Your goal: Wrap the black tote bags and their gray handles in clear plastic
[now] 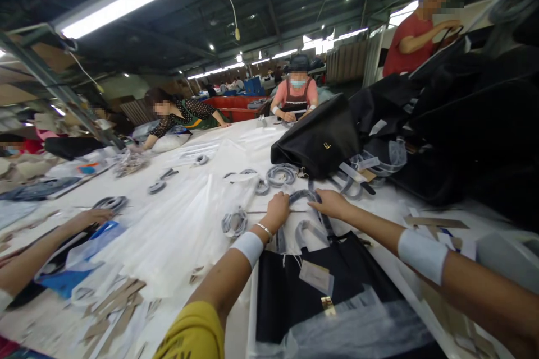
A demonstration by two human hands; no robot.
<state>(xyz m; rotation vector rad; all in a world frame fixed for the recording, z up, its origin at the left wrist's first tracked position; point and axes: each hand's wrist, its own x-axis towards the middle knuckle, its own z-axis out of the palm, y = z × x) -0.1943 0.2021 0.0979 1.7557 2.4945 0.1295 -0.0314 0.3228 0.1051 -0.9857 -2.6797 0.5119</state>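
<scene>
A black handbag (290, 286) lies in front of me, with a tag (315, 276), a gold clasp (328, 306) and thin translucent wrapping (362, 325) over its lower part. One of its handles, the plastic-wrapped bag handle (302, 195), arches up past the top edge. My left hand (278, 210) is closed around the left side of this arch. On its right side, my right hand (330, 203) grips the same handle with bent fingers. A second wrapped handle (309, 228) curves below, between my wrists. Just beyond my hands is a coil of wrapped strap (281, 175).
Another black handbag (320, 134) stands ahead, beside a large pile of black bags (471, 134) on the right. White sheets (168, 235) cover the table's middle. Cardboard strips (113, 314) lie at lower left. A co-worker's arm (63, 235) reaches in from the left; other people work across the table.
</scene>
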